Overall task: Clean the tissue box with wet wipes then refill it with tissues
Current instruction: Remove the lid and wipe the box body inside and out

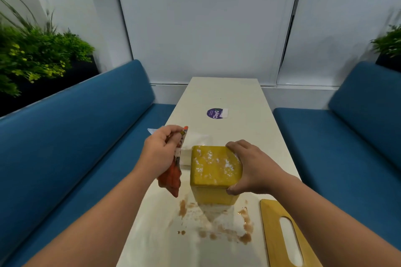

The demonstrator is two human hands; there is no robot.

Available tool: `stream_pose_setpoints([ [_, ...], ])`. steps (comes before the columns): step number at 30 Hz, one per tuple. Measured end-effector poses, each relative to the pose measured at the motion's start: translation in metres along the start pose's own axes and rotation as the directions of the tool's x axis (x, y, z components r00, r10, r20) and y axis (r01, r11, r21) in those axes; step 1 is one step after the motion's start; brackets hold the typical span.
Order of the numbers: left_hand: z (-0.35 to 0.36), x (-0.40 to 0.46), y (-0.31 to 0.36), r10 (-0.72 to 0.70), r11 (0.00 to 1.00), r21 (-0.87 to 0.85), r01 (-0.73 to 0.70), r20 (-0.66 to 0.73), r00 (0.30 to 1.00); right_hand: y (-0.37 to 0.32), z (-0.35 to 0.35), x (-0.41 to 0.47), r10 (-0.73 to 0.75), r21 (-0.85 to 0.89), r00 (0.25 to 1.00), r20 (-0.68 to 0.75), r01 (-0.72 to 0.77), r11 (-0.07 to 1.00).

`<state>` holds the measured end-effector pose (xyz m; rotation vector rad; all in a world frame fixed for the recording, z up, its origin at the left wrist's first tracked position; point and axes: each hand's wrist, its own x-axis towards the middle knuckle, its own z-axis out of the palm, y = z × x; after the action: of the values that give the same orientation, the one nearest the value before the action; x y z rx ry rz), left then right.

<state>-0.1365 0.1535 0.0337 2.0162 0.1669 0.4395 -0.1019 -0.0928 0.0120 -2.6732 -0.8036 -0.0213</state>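
The right hand (249,167) grips the yellow tissue box (214,169) from its right side, thumb at the near corner and fingers curled over the far top edge, holding the box upright on the bench (238,97). The box stands on end, its long axis vertical, so the flat face turned up toward the camera is the one open to wiping; that face is speckled with white residue. The left hand (161,149) is closed around an orange wet-wipes packet (171,176), which hangs from the fingers just beside the box's left edge, not touching it as far as can be told. So the box lies directly to the right of the left hand, near, with the right hand already steadying it; a wipe would probably have to be drawn from the packet before any cleaning starts. Behind the packet a pile of white tissues (193,147) lies on the bench, touching or nearly touching the box's far left side. Brown spill marks (245,236) dot the bench in front of the box. At the near right lies a wooden lid with a slot (284,236), apart from the box. A purple sticker (214,113) sits farther up the bench, with blue seats (76,128) on either side.
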Motion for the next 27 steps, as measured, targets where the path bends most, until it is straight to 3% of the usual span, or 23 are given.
stream_pose_setpoints([
  [3,-0.010,0.008,0.011,-0.060,0.998,0.014,0.060,0.017,0.998,-0.001,-0.001,0.002,-0.004,0.006,1.000,0.006,0.004,1.000],
  [5,-0.015,0.008,0.015,-0.184,0.982,-0.027,0.186,0.059,0.981,0.000,-0.002,0.003,-0.005,0.006,1.000,0.008,0.005,1.000],
  [10,-0.024,0.009,0.014,-0.420,0.887,-0.101,0.451,0.231,0.878,0.000,-0.002,0.003,-0.014,0.004,1.000,0.022,0.014,1.000],
  [16,-0.036,0.014,0.014,-0.410,0.831,-0.297,0.471,0.247,0.878,0.002,-0.002,0.003,-0.006,0.002,1.000,0.020,0.006,1.000],
  [21,-0.026,0.009,0.009,-0.466,0.731,-0.503,0.461,0.126,0.876,0.002,-0.001,0.004,-0.012,0.011,1.000,0.010,0.012,1.000],
  [27,0.008,-0.005,-0.010,-0.671,0.542,-0.638,0.547,0.064,0.739,0.003,-0.001,0.003,-0.012,0.001,1.000,0.010,0.012,1.000],
])
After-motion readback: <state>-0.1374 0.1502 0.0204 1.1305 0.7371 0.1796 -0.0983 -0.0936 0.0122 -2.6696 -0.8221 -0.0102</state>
